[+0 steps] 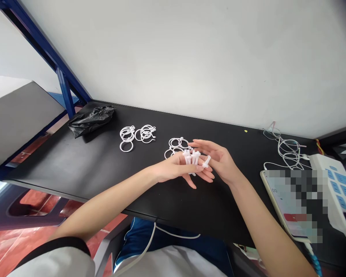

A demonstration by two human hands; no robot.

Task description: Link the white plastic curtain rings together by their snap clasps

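Observation:
My left hand [173, 168] is closed on several small white plastic clips [187, 157], palm up above the black table. Their flared ends stick up between thumb and fingers. One more white clip [207, 161] lies slanted at the left fingertips, close to the right palm. My right hand [221, 158] arches just beside it, fingers stretched to the left and nothing visible in them. Its fingertips come near a loose cluster of white plastic rings [175, 142] on the table; whether they touch is unclear. The left hand partly hides those rings.
Two more groups of white rings [127, 133] [146, 134] lie left of centre. Beyond them rests a crumpled black plastic bag [93, 120]. At right are a phone [279, 200], a white power strip [331, 184] and tangled white cables [290, 152]. A wall bounds the table [103, 169] behind.

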